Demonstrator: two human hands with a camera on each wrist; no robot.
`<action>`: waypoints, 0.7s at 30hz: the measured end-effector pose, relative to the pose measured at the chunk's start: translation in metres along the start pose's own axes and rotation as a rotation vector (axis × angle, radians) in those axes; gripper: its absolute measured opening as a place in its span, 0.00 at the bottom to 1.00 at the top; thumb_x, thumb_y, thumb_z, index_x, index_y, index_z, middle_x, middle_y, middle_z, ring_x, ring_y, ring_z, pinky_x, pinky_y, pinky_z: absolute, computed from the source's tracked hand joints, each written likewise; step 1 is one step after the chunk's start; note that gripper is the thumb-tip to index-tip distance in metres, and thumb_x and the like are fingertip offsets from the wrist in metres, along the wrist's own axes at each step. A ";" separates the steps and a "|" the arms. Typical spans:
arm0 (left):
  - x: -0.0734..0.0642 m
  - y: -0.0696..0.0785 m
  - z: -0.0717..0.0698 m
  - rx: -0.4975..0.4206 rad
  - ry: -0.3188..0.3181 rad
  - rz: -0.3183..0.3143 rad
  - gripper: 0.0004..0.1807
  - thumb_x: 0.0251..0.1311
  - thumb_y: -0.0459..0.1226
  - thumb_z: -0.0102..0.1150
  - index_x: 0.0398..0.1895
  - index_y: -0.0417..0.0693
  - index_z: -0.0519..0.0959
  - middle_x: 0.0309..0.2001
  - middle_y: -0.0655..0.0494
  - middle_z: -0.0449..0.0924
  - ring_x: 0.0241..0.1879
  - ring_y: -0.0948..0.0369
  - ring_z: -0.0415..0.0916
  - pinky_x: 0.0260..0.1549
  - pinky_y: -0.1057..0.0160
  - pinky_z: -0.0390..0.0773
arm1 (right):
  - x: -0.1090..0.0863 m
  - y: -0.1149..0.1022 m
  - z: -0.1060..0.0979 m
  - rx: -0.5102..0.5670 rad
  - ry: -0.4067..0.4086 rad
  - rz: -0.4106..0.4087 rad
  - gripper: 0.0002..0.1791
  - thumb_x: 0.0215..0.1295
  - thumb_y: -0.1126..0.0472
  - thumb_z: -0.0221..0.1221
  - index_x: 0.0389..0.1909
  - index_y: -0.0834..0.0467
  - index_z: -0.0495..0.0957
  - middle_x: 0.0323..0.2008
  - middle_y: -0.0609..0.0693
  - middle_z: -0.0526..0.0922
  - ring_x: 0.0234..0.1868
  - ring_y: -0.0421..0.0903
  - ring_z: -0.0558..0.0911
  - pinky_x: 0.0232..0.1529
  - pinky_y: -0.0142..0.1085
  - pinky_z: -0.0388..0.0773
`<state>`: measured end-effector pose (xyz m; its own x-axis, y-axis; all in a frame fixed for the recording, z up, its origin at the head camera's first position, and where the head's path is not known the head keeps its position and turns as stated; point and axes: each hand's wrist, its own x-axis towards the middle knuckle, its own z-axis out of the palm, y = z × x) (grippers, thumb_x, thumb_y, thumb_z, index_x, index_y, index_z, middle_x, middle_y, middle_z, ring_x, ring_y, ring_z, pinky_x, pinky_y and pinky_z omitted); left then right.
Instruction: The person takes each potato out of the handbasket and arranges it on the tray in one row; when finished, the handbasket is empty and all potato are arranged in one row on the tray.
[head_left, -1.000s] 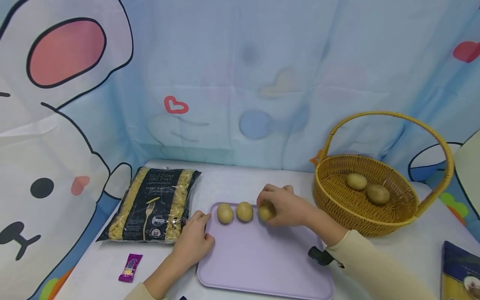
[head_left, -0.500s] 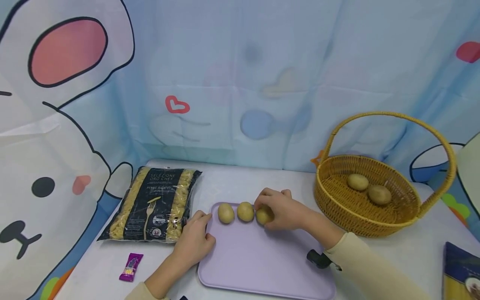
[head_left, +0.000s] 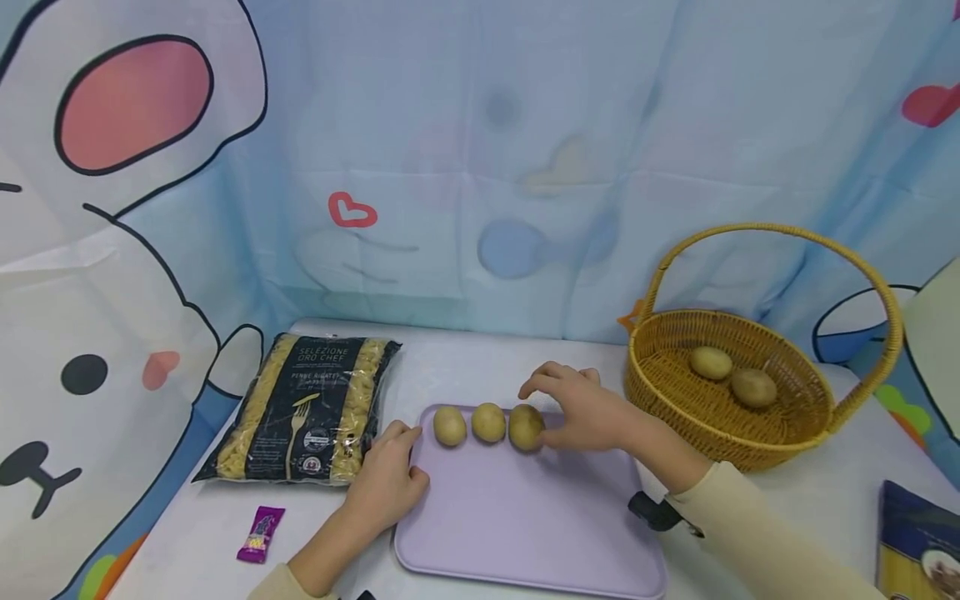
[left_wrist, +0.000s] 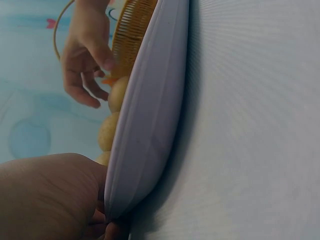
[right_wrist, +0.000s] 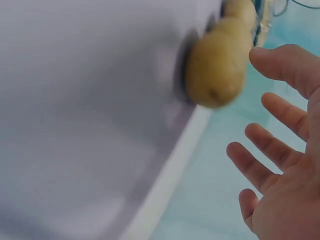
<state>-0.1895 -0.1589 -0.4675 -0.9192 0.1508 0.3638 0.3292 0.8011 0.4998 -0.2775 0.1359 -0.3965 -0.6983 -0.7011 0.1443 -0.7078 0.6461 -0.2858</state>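
Three potatoes stand in a row along the far edge of a lilac tray (head_left: 525, 533): a left potato (head_left: 450, 427), a middle potato (head_left: 489, 423) and a right potato (head_left: 527, 428). My right hand (head_left: 588, 412) is spread beside the right potato, its thumb tip close to it. In the right wrist view the fingers hold nothing, and that potato (right_wrist: 215, 70) rests apart from the palm. My left hand (head_left: 386, 479) grips the tray's left edge; the left wrist view shows fingertips (left_wrist: 115, 231) tucked under the rim.
A wicker basket (head_left: 675, 429) with a tall handle stands at the right, two potatoes (head_left: 731, 375) inside. A bag of penne pasta (head_left: 307, 408) lies left of the tray, a small purple packet (head_left: 260, 534) in front of it. Another package (head_left: 918, 542) shows at the right edge.
My right hand slid the right potato a little left towards the middle one, then let go, opened its fingers and drew back to the right. The left hand has stayed on the tray.
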 end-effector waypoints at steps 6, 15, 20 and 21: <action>0.000 0.000 0.000 -0.004 -0.009 -0.002 0.29 0.41 0.26 0.57 0.53 0.27 0.77 0.39 0.48 0.75 0.32 0.61 0.72 0.31 0.62 0.75 | -0.009 0.012 -0.025 -0.018 0.043 0.006 0.27 0.49 0.55 0.71 0.52 0.47 0.75 0.53 0.44 0.73 0.53 0.43 0.74 0.50 0.56 0.61; 0.000 -0.003 -0.001 0.003 -0.003 -0.010 0.29 0.41 0.25 0.57 0.54 0.28 0.77 0.40 0.49 0.75 0.32 0.61 0.72 0.32 0.61 0.75 | -0.017 0.029 -0.055 -0.011 0.044 0.085 0.25 0.52 0.55 0.70 0.52 0.46 0.75 0.53 0.44 0.73 0.50 0.43 0.75 0.46 0.50 0.54; 0.000 -0.001 0.000 0.004 -0.007 -0.008 0.29 0.41 0.26 0.57 0.54 0.28 0.77 0.39 0.49 0.75 0.32 0.61 0.72 0.33 0.60 0.75 | -0.025 0.040 -0.069 -0.057 0.042 0.106 0.24 0.54 0.54 0.69 0.53 0.47 0.76 0.55 0.46 0.73 0.43 0.41 0.77 0.41 0.48 0.53; 0.000 0.000 0.000 0.002 -0.008 -0.006 0.29 0.40 0.26 0.57 0.54 0.28 0.77 0.39 0.49 0.75 0.32 0.61 0.72 0.33 0.59 0.75 | -0.027 0.042 -0.071 -0.064 0.043 0.111 0.24 0.54 0.54 0.69 0.53 0.47 0.76 0.55 0.47 0.73 0.43 0.42 0.77 0.41 0.48 0.52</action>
<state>-0.1897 -0.1589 -0.4677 -0.9229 0.1510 0.3542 0.3234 0.8031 0.5004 -0.2959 0.2037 -0.3449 -0.7755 -0.6118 0.1560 -0.6305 0.7376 -0.2417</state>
